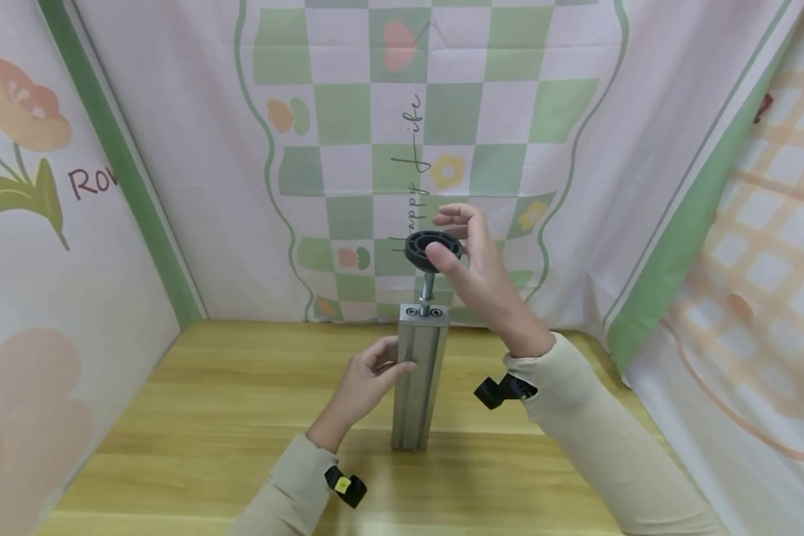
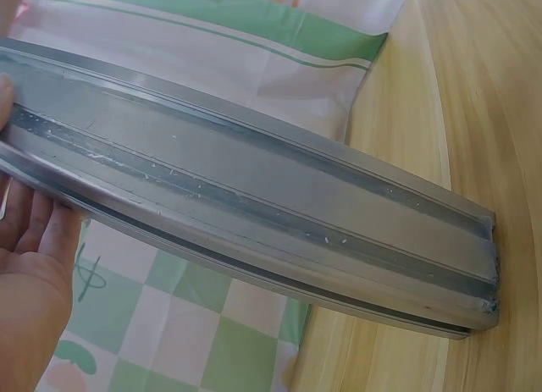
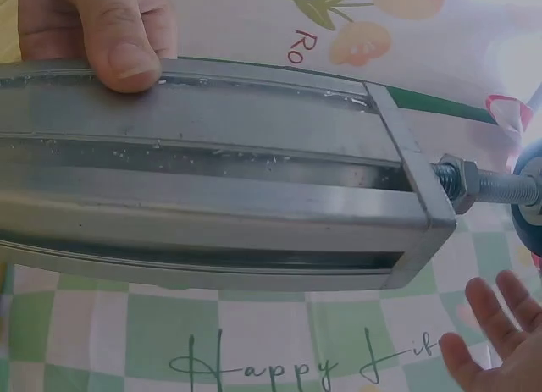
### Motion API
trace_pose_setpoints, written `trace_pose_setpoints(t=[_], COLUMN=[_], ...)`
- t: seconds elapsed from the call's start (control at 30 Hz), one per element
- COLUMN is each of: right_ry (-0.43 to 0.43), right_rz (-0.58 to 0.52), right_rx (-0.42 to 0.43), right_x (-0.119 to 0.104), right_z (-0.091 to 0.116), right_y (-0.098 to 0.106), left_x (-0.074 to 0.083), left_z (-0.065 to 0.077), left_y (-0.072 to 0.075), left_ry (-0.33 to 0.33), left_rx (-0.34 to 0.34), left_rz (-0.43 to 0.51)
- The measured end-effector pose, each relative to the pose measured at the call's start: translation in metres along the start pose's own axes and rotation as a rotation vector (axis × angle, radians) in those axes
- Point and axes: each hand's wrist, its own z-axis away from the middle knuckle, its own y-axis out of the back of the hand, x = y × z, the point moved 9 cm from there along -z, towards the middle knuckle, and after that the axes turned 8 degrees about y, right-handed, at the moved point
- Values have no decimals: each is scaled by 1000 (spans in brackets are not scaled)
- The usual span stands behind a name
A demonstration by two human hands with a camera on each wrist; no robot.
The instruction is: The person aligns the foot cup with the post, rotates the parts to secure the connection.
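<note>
A grey aluminium profile (image 1: 417,387) stands upright on the wooden table. My left hand (image 1: 365,383) grips its side, thumb (image 3: 127,57) on the near face and fingers behind. An end plate (image 3: 411,155) caps the top. Out of the plate rises a threaded rod (image 1: 429,286) with a hex nut (image 3: 462,185) low on it, close to the plate. The rod carries a round black levelling foot (image 1: 415,257). Around the foot is my right hand (image 1: 485,279), its fingers spread apart and its thumb over the near rim; whether the thumb touches is unclear.
The wooden table (image 1: 241,417) has a printed cloth (image 1: 348,171) hanging behind it, with more cloth on both sides. Black wrist cameras (image 1: 502,391) sit at both sleeves.
</note>
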Motion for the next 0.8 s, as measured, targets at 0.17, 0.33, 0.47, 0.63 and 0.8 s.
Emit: trace_pose_setpoints(t=[0.17, 0.33, 0.47, 0.63, 0.8], right_ry=[26, 42, 57, 93, 114], right_rz=[-208, -376, -531, -601, -572], right_rx=[-4, -91, -173, -218, -235], right_x=[-3, -4, -5, -4, -3], right_z=[-3, -6, -7, -5, -3], right_y=[-1, -7, -14, -19, -21], left_x=[-1, -1, -1, 0, 0], left_z=[0, 0, 0, 0, 0], left_y=[0, 0, 0, 0, 0], left_ry=[6, 9, 10, 4, -3], left_rx=[3, 4, 5, 2, 3], left_rz=[0, -2, -1, 0, 1])
